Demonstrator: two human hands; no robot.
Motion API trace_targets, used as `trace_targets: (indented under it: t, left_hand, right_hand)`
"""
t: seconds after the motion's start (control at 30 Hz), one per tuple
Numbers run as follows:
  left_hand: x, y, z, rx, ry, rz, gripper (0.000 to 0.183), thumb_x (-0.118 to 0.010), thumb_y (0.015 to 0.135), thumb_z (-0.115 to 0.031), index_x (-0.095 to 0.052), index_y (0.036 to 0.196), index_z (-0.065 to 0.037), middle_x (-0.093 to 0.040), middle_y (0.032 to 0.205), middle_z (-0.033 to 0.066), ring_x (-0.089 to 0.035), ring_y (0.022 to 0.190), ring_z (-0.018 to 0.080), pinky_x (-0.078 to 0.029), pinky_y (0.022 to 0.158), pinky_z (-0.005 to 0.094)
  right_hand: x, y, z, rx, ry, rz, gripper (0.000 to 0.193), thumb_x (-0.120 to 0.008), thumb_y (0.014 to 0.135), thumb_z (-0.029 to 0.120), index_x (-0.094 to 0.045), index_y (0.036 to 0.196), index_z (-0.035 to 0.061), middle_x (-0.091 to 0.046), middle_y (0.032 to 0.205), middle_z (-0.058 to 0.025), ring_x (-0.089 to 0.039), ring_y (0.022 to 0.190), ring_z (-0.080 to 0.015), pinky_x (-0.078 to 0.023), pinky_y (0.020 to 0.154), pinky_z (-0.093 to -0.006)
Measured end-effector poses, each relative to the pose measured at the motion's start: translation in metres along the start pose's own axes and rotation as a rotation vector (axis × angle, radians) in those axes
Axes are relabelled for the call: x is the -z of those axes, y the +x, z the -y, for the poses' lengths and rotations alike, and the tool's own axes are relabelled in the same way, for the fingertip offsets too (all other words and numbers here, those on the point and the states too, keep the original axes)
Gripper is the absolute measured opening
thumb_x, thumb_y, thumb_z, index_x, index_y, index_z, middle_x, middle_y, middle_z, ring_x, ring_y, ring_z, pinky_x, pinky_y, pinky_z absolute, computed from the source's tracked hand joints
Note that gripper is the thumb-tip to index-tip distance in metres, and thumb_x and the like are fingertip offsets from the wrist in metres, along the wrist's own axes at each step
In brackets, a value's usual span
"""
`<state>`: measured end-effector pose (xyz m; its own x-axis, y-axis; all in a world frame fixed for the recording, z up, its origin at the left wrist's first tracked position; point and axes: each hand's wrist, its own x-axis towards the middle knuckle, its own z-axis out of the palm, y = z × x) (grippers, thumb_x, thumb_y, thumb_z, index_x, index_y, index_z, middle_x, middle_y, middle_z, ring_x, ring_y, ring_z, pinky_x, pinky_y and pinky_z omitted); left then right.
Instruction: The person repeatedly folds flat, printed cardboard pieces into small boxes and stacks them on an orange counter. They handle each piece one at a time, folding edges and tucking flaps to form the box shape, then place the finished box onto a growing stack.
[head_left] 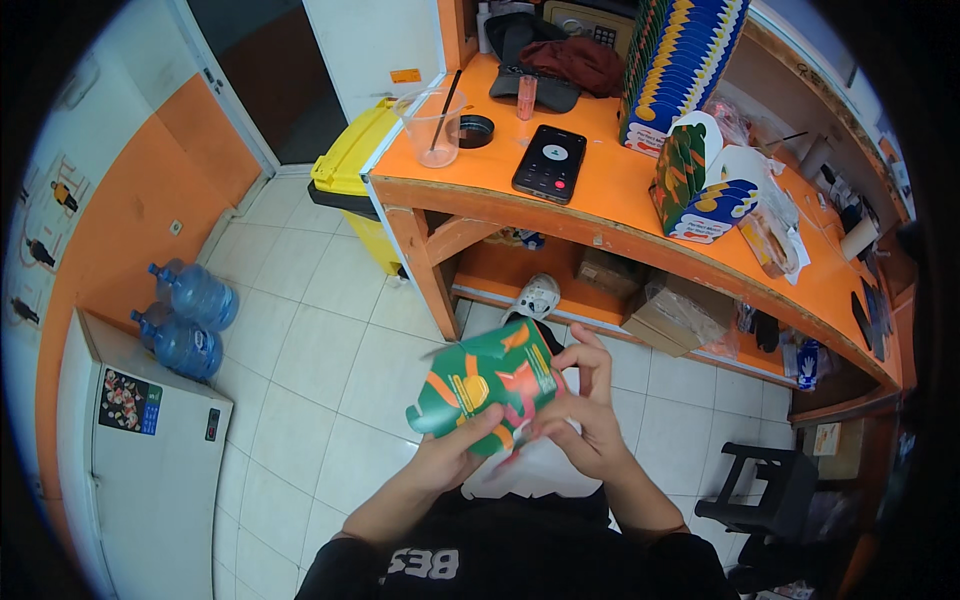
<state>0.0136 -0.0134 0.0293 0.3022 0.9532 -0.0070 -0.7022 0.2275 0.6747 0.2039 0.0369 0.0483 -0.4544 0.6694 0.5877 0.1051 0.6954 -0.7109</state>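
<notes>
Between my two hands, in front of my body, is a green printed paper food box (480,380) with orange and pink shapes, partly folded. My left hand (455,450) grips its lower edge, the thumb lying on the printed face. On the right side, my right hand (585,410) has its fingers bent around the box's edge. A white part of the carton shows below, over my lap. On the orange counter (610,180) stand an open folded food box (700,195) and a tall stack of nested boxes (675,75).
A phone (551,163), a clear plastic cup (432,135) with a straw and a dark cap (540,90) lie on the counter. A yellow bin (360,165) stands at its left end. Blue water bottles (195,310) sit by the left wall, a black stool (760,485) at right.
</notes>
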Motion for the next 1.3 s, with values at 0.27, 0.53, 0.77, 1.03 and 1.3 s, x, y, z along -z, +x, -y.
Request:
trace_targets:
  t: [0.27, 0.53, 0.77, 1.03, 1.3]
  left_hand:
    - [-0.038, 0.008, 0.005, 0.063, -0.062, -0.185, 0.041, -0.045, 0.102, -0.027, -0.039, 0.137, -0.007, -0.050, 0.132, 0.0066, -0.051, 0.120, 0.0168, -0.042, 0.103, 0.0351]
    - [-0.026, 0.009, 0.024, -0.009, -0.043, -0.120, 0.040, -0.045, 0.102, -0.028, -0.042, 0.135, -0.005, -0.050, 0.132, 0.0071, -0.049, 0.121, 0.0157, -0.041, 0.104, 0.0347]
    - [-0.017, 0.012, 0.023, 0.190, 0.289, -0.077, 0.045, -0.050, 0.100, -0.032, -0.044, 0.133, -0.002, -0.054, 0.124, 0.0059, -0.052, 0.112, 0.0136, -0.043, 0.096, 0.0288]
    - [0.011, 0.037, -0.017, 0.425, -0.205, 0.191, 0.053, -0.054, 0.097, -0.036, -0.043, 0.137, -0.003, -0.055, 0.132, 0.0111, -0.054, 0.119, 0.0165, -0.042, 0.101, 0.0325]
    - [-0.005, 0.000, 0.003, -0.029, 0.871, -0.089, 0.037, -0.061, 0.090, -0.002, -0.049, 0.124, 0.005, -0.068, 0.103, 0.0135, -0.063, 0.086, 0.0117, -0.048, 0.079, 0.0238]
  right_hand:
    - [-0.028, -0.006, 0.001, -0.361, 0.438, -0.336, 0.013, -0.063, 0.087, 0.008, -0.054, 0.078, 0.0063, -0.033, 0.126, -0.0111, -0.026, 0.133, -0.0263, -0.018, 0.109, -0.0394]
    - [-0.031, -0.002, 0.006, -0.322, 0.035, -0.455, 0.018, -0.071, 0.081, 0.007, -0.053, 0.083, 0.0041, -0.042, 0.113, -0.0120, -0.046, 0.107, -0.0214, -0.035, 0.097, -0.0343]
    - [0.005, 0.015, -0.024, -0.112, -0.142, -0.100, 0.071, -0.078, 0.074, 0.018, -0.046, 0.136, 0.0074, -0.044, 0.130, -0.0172, -0.045, 0.122, -0.0299, -0.037, 0.101, -0.0369]
    - [0.031, -0.013, -0.030, -0.532, 0.379, 0.005, 0.057, -0.062, 0.089, 0.023, -0.044, 0.140, 0.0045, -0.040, 0.142, -0.0184, -0.040, 0.131, -0.0306, -0.041, 0.100, -0.0363]
    - [0.013, -0.009, -0.016, -0.152, -0.706, -0.409, 0.044, -0.066, 0.086, 0.019, -0.057, 0.126, 0.0048, -0.063, 0.115, -0.0113, -0.058, 0.111, -0.0287, -0.031, 0.108, -0.0444]
